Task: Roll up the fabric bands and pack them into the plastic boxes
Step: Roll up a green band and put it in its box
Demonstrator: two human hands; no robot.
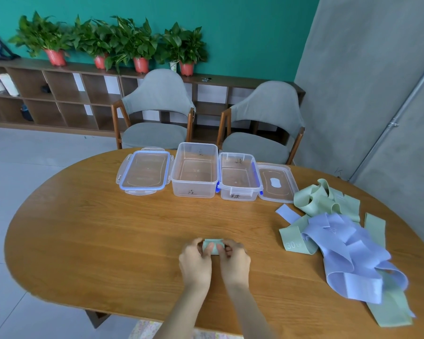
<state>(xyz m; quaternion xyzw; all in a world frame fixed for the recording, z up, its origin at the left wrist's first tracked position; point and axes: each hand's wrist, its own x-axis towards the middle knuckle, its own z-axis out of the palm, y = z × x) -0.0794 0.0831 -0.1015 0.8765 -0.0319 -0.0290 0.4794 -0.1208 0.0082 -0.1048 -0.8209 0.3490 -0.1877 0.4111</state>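
A rolled green fabric band (213,243) sits on the wooden table (108,236) near its front edge. My left hand (195,261) and my right hand (233,261) grip it from both sides, thumbs pressed on top of the roll. Two open clear plastic boxes stand at the far side: a taller one (194,171) and a shorter one with blue clips (240,177). Nothing lies inside either. A loose heap of green bands (323,199) and lilac bands (348,245) lies on the right of the table.
A blue-rimmed lid (144,171) lies left of the boxes and a clear lid (277,183) lies right of them. Two grey chairs (157,111) stand behind the table. A shelf with potted plants (132,45) lines the green wall.
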